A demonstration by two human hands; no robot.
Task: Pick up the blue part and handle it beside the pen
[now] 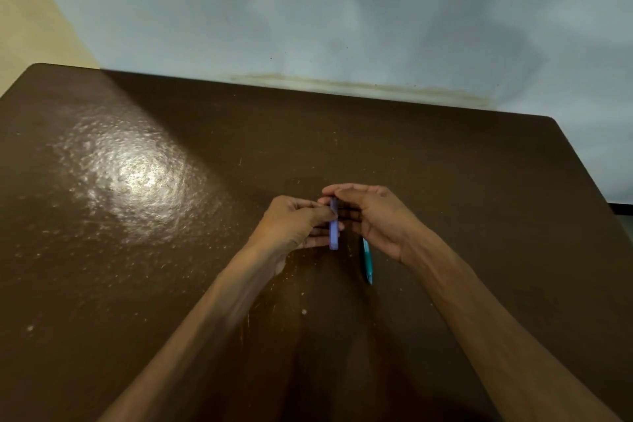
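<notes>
Item: purple pen point(333, 224), held upright above the counter point(137, 250) between your left hand point(291, 226) and right hand point(373, 216), fingers pinching it; handling stage. Teal pen point(367, 260) lies beside; keep your pinch steady next.

Purple stick point(333, 225): short, slim, flat-sided, purple-blue; standing nearly upright, lower end pointing toward the viewer; being held above the brown counter point(445, 181), slightly blurred.
</notes>
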